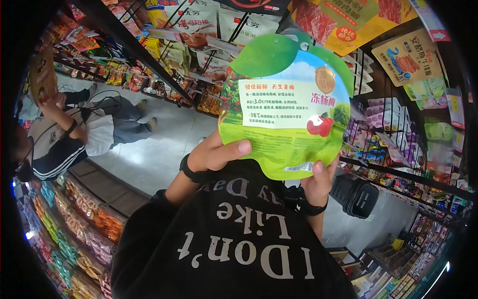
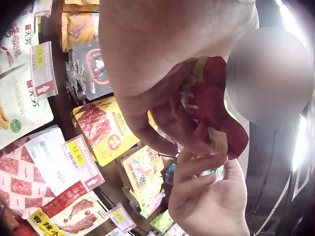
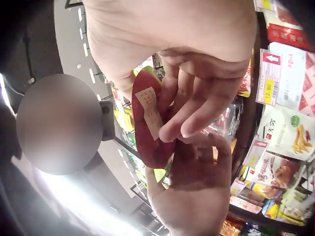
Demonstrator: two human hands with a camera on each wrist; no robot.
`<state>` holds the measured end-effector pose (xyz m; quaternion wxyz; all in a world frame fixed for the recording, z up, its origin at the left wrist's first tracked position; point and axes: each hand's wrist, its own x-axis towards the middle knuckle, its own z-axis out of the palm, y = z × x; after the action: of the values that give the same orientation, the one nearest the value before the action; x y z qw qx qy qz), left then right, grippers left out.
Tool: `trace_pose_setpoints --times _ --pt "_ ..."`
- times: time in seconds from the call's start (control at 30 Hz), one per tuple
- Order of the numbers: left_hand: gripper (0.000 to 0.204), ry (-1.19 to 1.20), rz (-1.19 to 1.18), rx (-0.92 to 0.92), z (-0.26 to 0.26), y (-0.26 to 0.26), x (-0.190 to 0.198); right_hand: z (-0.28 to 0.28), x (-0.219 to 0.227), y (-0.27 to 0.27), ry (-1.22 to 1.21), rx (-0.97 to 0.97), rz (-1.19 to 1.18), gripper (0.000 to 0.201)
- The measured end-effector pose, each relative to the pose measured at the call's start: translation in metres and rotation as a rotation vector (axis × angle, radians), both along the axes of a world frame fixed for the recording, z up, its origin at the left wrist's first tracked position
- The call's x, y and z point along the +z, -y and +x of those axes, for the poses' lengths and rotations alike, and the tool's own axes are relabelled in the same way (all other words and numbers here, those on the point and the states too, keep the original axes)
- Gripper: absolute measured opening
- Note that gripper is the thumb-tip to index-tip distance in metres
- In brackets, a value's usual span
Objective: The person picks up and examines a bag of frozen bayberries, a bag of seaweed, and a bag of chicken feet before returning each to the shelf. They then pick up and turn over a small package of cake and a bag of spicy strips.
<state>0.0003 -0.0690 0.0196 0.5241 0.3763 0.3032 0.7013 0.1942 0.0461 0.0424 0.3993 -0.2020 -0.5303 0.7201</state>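
Observation:
A green and blue pouch (image 1: 284, 139) with printed text and a picture of red fruit is held up before the chest in the head view. The left hand (image 1: 214, 154) pinches its lower left side, thumb on the printed face. At its lower right edge, the right hand (image 1: 318, 183) grips it with the thumb in front. Both wrist views show the pouch's red reverse side (image 2: 234, 135) (image 3: 141, 140), fingers of the left hand (image 2: 162, 59) (image 3: 197, 204) and right hand (image 2: 211, 199) (image 3: 172, 44) bent behind it. A pale strip (image 3: 149, 110) lies on that red side.
Racks of snack bags (image 1: 191, 25) stand ahead, with price tags (image 2: 81, 162) on their edges. Black baskets (image 1: 361, 198) are stacked at the right. Another person (image 1: 64, 129) stands at the left, holding a brown package (image 1: 44, 74). More bagged goods (image 1: 74, 214) fill the lower left.

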Motion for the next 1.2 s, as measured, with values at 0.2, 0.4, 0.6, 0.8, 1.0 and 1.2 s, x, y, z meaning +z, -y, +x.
trace_pose_setpoints --times 0.2,0.4,0.6,0.8,1.0,1.2 --pt "0.057 0.018 -0.004 -0.005 -0.003 0.002 0.000 -0.003 0.002 0.002 0.023 -0.034 0.029 0.040" --pt "0.057 0.027 -0.007 0.011 -0.001 0.003 0.003 0.017 -0.019 -0.008 0.054 0.099 0.089 0.059" --pt "0.057 0.033 -0.009 0.018 0.000 0.005 0.009 0.015 -0.016 -0.005 0.051 0.106 0.109 0.055" --pt "0.057 -0.017 0.010 -0.006 0.000 0.006 0.010 0.016 -0.025 -0.006 -0.044 0.086 0.099 0.050" --pt "0.058 -0.068 0.017 -0.012 0.000 0.006 0.011 0.015 -0.025 -0.003 -0.024 0.022 0.075 0.050" --pt "0.056 -0.056 0.047 0.013 0.004 0.006 0.012 0.009 -0.013 -0.002 -0.058 0.055 0.044 0.047"
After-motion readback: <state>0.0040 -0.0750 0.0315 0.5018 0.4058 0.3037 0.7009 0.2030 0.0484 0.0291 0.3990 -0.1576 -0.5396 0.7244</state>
